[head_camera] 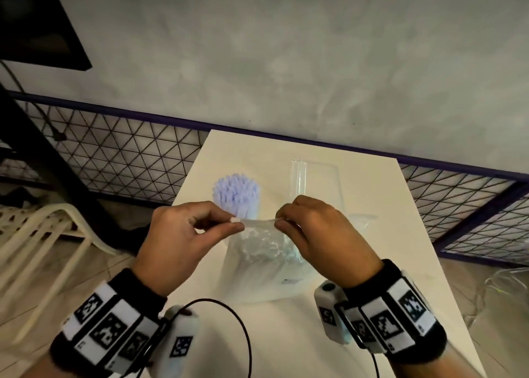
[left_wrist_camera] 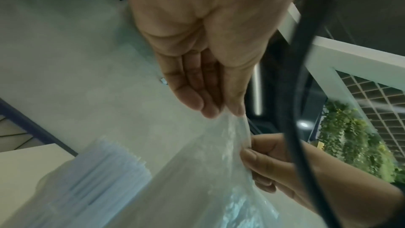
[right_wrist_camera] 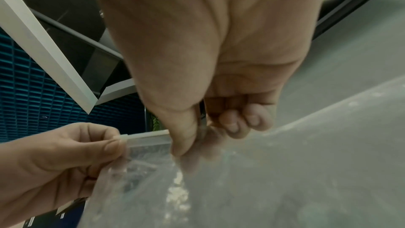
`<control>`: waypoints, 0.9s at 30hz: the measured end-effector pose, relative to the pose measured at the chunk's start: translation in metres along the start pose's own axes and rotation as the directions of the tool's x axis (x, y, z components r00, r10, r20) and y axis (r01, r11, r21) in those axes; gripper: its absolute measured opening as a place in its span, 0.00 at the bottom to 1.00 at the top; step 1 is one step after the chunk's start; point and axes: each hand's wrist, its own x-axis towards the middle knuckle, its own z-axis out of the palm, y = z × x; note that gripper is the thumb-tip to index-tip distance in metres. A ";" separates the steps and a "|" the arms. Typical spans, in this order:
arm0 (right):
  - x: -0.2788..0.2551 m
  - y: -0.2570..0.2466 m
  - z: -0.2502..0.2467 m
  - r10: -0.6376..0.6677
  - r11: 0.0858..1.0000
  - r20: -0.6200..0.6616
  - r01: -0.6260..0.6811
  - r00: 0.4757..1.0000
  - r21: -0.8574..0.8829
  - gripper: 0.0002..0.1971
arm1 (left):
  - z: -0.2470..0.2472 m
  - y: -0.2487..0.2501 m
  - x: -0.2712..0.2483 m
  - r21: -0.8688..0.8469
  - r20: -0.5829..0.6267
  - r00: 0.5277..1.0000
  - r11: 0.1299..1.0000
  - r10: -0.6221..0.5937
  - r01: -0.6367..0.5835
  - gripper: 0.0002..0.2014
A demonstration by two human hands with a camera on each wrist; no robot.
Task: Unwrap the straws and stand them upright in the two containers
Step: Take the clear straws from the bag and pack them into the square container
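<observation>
A clear plastic bag of straws (head_camera: pixel 257 251) stands on the white table (head_camera: pixel 372 263), and both hands hold it by its top edge. My left hand (head_camera: pixel 236 223) pinches the left end of the top strip (right_wrist_camera: pixel 149 138). My right hand (head_camera: pixel 279 220) pinches the same edge a little to the right, thumb in front. Behind the left hand stands a container packed with upright pale lilac straws (head_camera: pixel 236 194). A clear container (head_camera: pixel 315 183) stands behind the right hand, with no straws visible in it. In the left wrist view the bag (left_wrist_camera: pixel 208 179) hangs below my fingertips (left_wrist_camera: pixel 219 110).
A black cable (head_camera: pixel 246 334) loops over the table's front part. Crumpled clear plastic (head_camera: pixel 363 220) lies to the right of the bag. A white chair (head_camera: pixel 57 228) stands on the floor at the left, and a wire-mesh fence (head_camera: pixel 114 154) runs behind the table.
</observation>
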 end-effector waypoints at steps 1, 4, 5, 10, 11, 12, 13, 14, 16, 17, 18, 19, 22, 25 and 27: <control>0.001 -0.003 0.001 -0.015 1.000 -0.021 0.015 1.000 0.008 0.08 | -0.001 -0.002 0.001 -0.015 -0.010 1.000 1.000 -0.010 0.010 0.05; 0.008 -0.019 0.006 -0.095 0.993 -0.095 0.101 0.991 0.064 0.12 | -0.006 -0.008 0.005 -0.075 0.022 0.999 0.996 -0.036 0.038 0.03; 0.012 -0.025 0.009 -0.122 0.988 -0.120 0.132 0.985 0.076 0.13 | -0.008 -0.010 0.007 -0.100 0.062 0.997 0.994 -0.037 0.043 0.02; 0.028 -0.041 0.022 -0.140 0.979 -0.221 0.169 0.965 0.117 0.11 | -0.015 -0.010 0.009 -0.114 0.186 0.983 0.993 -0.006 0.028 0.06; 0.030 -0.041 0.023 -0.140 0.978 -0.240 0.172 0.961 0.118 0.10 | -0.016 -0.011 0.009 -0.104 0.188 0.982 0.994 -0.001 0.021 0.05; 0.031 -0.042 0.023 -0.142 0.978 -0.255 0.174 0.956 0.111 0.09 | -0.016 -0.011 0.010 -0.088 0.186 0.983 0.996 0.007 0.009 0.05; 0.032 -0.042 0.023 -0.147 0.979 -0.265 0.178 0.953 0.096 0.08 | -0.016 -0.012 0.010 -0.061 0.186 0.982 0.998 0.021 -0.009 0.05; 0.033 -0.042 0.023 -0.155 0.981 -0.268 0.181 0.951 0.075 0.08 | -0.016 -0.012 0.011 -0.039 0.189 0.981 0.999 0.038 -0.031 0.04; 0.031 -0.040 0.022 -0.164 0.984 -0.263 0.175 0.951 0.020 0.09 | -0.017 -0.012 0.013 -0.012 0.187 0.980 0.998 0.068 -0.067 0.02; 0.030 -0.036 0.020 -0.163 0.986 -0.256 0.166 0.953 -0.009 0.08 | -0.018 -0.013 0.015 -0.003 0.183 0.980 0.997 0.076 -0.077 0.02; 0.027 -0.031 0.018 -0.159 0.987 -0.248 0.155 0.956 -0.034 0.07 | -0.019 -0.015 0.016 -0.002 0.175 0.982 0.997 0.074 -0.075 0.03; 0.025 -0.023 0.015 -0.150 0.988 -0.244 0.140 0.958 -0.058 0.07 | -0.020 -0.018 0.017 -0.001 0.162 0.985 0.998 0.065 -0.065 0.05; 0.013 0.012 0.002 -0.100 0.989 -0.250 0.070 0.963 -0.126 0.06 | -0.022 -0.028 0.022 -0.038 0.106 0.994 0.999 0.005 -0.001 0.02; 0.001 0.045 -0.012 -0.051 0.988 -0.272 0.009 0.961 -0.151 0.07 | -0.022 -0.034 0.024 -0.055 0.086 0.996 0.998 -0.027 0.032 0.05; -0.005 0.057 -0.019 -0.030 0.988 -0.271 -0.013 0.962 -0.157 0.07 | -0.020 -0.033 0.025 -0.037 0.096 0.995 0.999 -0.020 0.024 0.04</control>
